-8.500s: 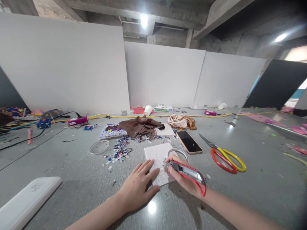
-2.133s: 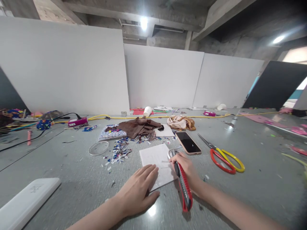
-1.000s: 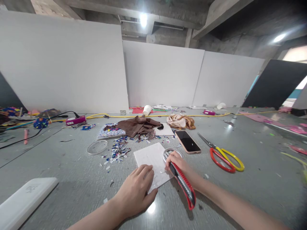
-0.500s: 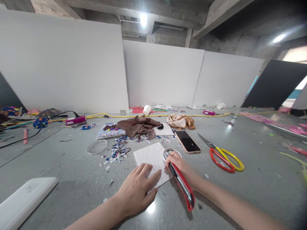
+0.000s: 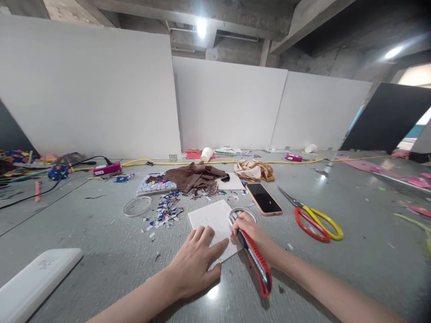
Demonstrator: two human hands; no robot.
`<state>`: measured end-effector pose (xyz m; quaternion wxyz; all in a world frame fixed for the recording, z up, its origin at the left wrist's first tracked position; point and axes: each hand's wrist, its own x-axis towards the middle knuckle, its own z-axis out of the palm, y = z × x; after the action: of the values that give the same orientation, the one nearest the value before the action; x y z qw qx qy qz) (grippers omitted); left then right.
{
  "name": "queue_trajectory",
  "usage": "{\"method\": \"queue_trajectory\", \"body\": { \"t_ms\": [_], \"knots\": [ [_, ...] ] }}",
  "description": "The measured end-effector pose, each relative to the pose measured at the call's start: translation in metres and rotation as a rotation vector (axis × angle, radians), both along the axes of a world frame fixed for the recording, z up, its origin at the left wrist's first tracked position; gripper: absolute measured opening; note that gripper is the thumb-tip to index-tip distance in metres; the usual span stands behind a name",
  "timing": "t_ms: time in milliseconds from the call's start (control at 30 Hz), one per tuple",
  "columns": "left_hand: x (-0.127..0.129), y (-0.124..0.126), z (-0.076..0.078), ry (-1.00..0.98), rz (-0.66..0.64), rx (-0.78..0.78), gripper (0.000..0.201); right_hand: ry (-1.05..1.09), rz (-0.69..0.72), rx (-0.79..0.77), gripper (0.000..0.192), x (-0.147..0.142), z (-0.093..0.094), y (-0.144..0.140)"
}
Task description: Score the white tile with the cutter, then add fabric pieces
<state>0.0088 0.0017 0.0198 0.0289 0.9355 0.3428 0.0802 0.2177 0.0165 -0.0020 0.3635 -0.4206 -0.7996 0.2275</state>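
— How was the light from where you sat?

— Bright and even. A ceiling lamp (image 5: 202,28) blazed straight ahead of me, blown out to a white flare, and a second lamp (image 5: 393,53) smeared into streaks up at the right.

— Any glare lower down?

— Yes, a hot white spot bounced off the grey table (image 5: 101,242) just under my left hand (image 5: 193,264). My forearms threw soft, dark shadows beside them.

— And sharpness?

— Crisp in the middle. The edges bent like a fisheye, the white panels (image 5: 90,89) bowed, and the far right corners darkened and went soft. The doorway (image 5: 417,76) at the right was washed out.
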Motion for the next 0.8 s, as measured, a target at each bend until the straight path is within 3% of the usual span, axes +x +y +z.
{"method": "queue_trajectory", "body": {
  "t_ms": [200,467,800],
  "knots": [
    [0.005,-0.003,-0.001,-0.015,0.034,0.002,0.043,-0.093,-0.047,0.151,0.013,-0.003,0.001,-0.003],
    [0.006,-0.005,-0.001,-0.020,0.053,0.017,0.040,-0.114,-0.238,0.502,0.013,-0.005,-0.008,0.000],
    [0.005,-0.004,-0.003,-0.015,0.049,0.026,0.041,0.031,-0.302,0.468,0.013,-0.005,0.006,-0.006]
  ]
}}
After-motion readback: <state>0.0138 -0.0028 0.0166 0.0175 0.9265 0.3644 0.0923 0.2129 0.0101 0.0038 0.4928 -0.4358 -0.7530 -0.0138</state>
